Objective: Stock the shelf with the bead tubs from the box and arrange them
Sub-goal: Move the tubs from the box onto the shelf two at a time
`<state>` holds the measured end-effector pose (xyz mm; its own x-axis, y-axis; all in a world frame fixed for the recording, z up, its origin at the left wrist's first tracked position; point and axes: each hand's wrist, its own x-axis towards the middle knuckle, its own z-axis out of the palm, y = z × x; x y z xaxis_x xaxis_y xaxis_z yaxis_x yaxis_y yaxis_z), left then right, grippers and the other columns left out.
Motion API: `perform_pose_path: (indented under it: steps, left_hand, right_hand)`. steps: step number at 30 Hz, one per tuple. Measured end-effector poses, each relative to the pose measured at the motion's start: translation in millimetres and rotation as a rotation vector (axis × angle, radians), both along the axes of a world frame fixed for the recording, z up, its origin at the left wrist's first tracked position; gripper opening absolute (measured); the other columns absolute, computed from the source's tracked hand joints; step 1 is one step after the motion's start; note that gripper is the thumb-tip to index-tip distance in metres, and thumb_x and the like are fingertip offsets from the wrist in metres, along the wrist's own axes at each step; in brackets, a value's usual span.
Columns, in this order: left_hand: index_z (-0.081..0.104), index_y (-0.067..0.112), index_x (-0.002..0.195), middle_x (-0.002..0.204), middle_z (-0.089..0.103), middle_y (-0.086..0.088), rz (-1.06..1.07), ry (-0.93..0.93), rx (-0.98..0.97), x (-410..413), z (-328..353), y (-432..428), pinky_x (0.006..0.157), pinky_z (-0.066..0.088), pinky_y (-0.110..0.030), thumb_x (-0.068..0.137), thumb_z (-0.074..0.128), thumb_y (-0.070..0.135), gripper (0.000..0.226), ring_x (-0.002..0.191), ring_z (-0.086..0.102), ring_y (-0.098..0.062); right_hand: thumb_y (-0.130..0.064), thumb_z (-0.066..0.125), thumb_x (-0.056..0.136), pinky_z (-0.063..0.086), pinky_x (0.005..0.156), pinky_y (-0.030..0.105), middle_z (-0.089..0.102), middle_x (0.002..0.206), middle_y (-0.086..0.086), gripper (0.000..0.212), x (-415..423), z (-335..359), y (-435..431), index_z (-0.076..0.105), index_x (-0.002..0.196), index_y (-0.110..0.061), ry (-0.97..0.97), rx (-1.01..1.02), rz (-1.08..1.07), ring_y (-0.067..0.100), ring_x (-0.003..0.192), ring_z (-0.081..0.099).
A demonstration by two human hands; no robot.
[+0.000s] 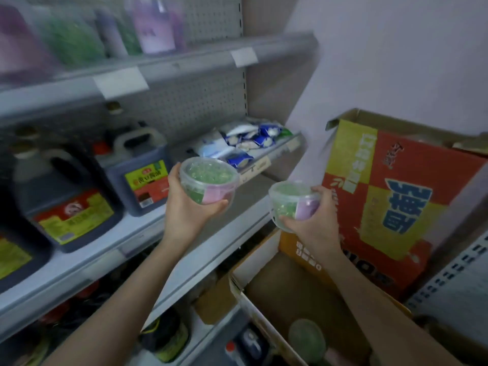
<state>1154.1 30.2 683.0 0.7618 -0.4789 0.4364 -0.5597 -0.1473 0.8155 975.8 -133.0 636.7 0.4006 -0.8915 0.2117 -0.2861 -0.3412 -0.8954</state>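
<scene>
A: Under your left fingers (pixel 220 204) you have the grey shelf (pixel 190 233), bare board just there.

B: Left of your thumb, three dark soy sauce jugs stand upright on it: one (pixel 140 178) just beside the thumb, the next (pixel 66 204) further left, the last (pixel 15 254) cut by the frame edge.

A: Beyond your fingertips, up and to the right, blue and white packets (pixel 245 141) lie heaped. You can't tell whether that is the same board.

B: High above your fingers, the upper shelf (pixel 184 59) carries blurred purple and green bottles (pixel 153 27), with white tags (pixel 120 81) on its front edge.

A: Well below your left wrist, a dark jar (pixel 166 336) sits on the lower shelf (pixel 208 336)
</scene>
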Motion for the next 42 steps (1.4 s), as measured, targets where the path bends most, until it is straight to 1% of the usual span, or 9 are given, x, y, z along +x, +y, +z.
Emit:
perform_pose_path:
  steps: [4,8,11,15,19,27,37,40,42]
  left_hand:
    - [0.021,0.017,0.143,0.134,0.048,-0.001,0.088,-0.031,-0.047,-9,48,28,0.096,0.036,-0.021,0.054,0.09,0.026,0.113,0.119,0.045,-0.008]
    - [0.021,0.021,0.143,0.122,0.045,0.011,0.151,-0.084,-0.11,-16,92,56,0.091,0.038,-0.023,0.056,0.089,0.029,0.111,0.112,0.045,-0.005]
    - [0.023,0.023,0.14,0.13,0.047,0.007,0.189,-0.123,-0.148,-13,120,82,0.093,0.044,-0.029,0.055,0.088,0.036,0.108,0.116,0.048,-0.008]
    - [0.025,0.023,0.138,0.129,0.048,0.007,0.272,-0.189,-0.2,-9,151,123,0.095,0.045,-0.03,0.055,0.088,0.039,0.105,0.116,0.049,-0.009]
    - [0.023,0.025,0.139,0.13,0.051,0.002,0.375,-0.236,-0.209,0,168,171,0.096,0.048,-0.035,0.053,0.087,0.045,0.109,0.117,0.051,-0.014]
    - [0.023,0.024,0.141,0.131,0.049,0.005,0.546,-0.253,-0.25,17,183,289,0.098,0.045,-0.031,0.051,0.087,0.048,0.113,0.119,0.05,-0.011]
    - [0.02,0.026,0.142,0.123,0.043,0.01,0.689,-0.285,-0.223,42,197,454,0.086,0.037,-0.014,0.059,0.085,0.041,0.107,0.112,0.043,-0.007]
    - [0.017,0.031,0.143,0.142,0.041,0.002,0.725,-0.28,-0.205,59,206,505,0.102,0.038,-0.03,0.054,0.085,0.053,0.114,0.124,0.041,-0.011]
    - [0.017,0.037,0.14,0.144,0.042,-0.002,0.746,-0.275,-0.215,71,212,540,0.103,0.043,-0.042,0.047,0.083,0.063,0.117,0.127,0.045,-0.019]
  right_hand:
    - [-0.025,0.089,0.054,0.039,0.083,0.025,0.047,0.124,0.0,0.085,3,50,13,0.038,0.121,-0.03,-0.063,-0.078,0.063,0.012,0.107,0.046]
    - [-0.026,0.09,0.053,0.044,0.092,0.029,0.047,0.13,0.002,0.087,12,99,25,0.039,0.124,-0.028,-0.142,-0.154,0.128,0.017,0.115,0.047]
    - [-0.028,0.09,0.054,0.045,0.099,0.038,0.047,0.131,0.001,0.087,26,131,39,0.037,0.123,-0.03,-0.182,-0.2,0.194,0.021,0.12,0.047]
    - [-0.025,0.089,0.055,0.044,0.094,0.032,0.048,0.131,0.003,0.082,49,166,68,0.034,0.115,-0.037,-0.25,-0.25,0.29,0.02,0.116,0.049]
    - [-0.031,0.088,0.053,0.047,0.095,0.039,0.051,0.126,0.001,0.079,77,189,109,0.034,0.109,-0.042,-0.31,-0.277,0.403,0.02,0.112,0.052]
    - [-0.024,0.088,0.058,0.038,0.084,0.024,0.047,0.119,-0.005,0.078,133,215,214,0.037,0.117,-0.029,-0.403,-0.323,0.627,0.014,0.111,0.048]
    - [-0.032,0.088,0.054,0.048,0.095,0.041,0.05,0.125,-0.004,0.08,195,233,380,0.035,0.113,-0.037,-0.472,-0.314,0.769,0.017,0.114,0.051]
    - [-0.035,0.088,0.055,0.048,0.094,0.042,0.051,0.123,-0.004,0.08,212,242,431,0.035,0.115,-0.035,-0.493,-0.291,0.801,0.017,0.112,0.052]
    - [-0.037,0.087,0.056,0.048,0.094,0.042,0.051,0.123,-0.004,0.08,224,249,464,0.035,0.115,-0.036,-0.502,-0.292,0.822,0.018,0.112,0.052]
